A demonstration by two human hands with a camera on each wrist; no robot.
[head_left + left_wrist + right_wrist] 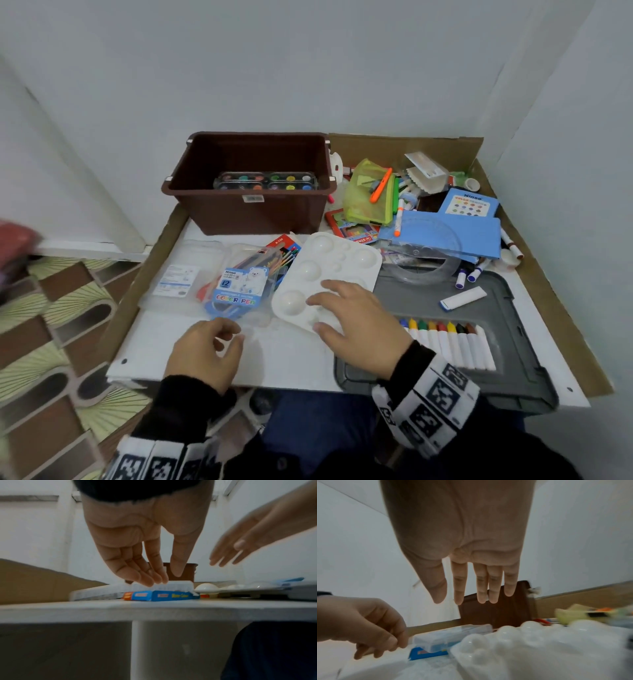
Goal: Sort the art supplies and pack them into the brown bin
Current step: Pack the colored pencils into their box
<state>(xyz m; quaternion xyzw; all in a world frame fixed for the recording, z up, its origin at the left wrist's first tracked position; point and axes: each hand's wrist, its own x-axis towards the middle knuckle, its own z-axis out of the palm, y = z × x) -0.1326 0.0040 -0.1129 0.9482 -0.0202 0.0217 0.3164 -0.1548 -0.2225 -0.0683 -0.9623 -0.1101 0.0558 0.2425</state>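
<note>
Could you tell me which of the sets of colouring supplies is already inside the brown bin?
The watercolour paint set, a clear case of round colour pans, lies on the brown bin's floor. The colour pen pack and crayons are outside.

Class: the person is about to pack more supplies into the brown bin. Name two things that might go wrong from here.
1. The white paint palette lies partly on the clear color pen case; lifting the case may tip it.
2. The right hand is open above the palette without a grip, so a quick lift may slip.
</note>
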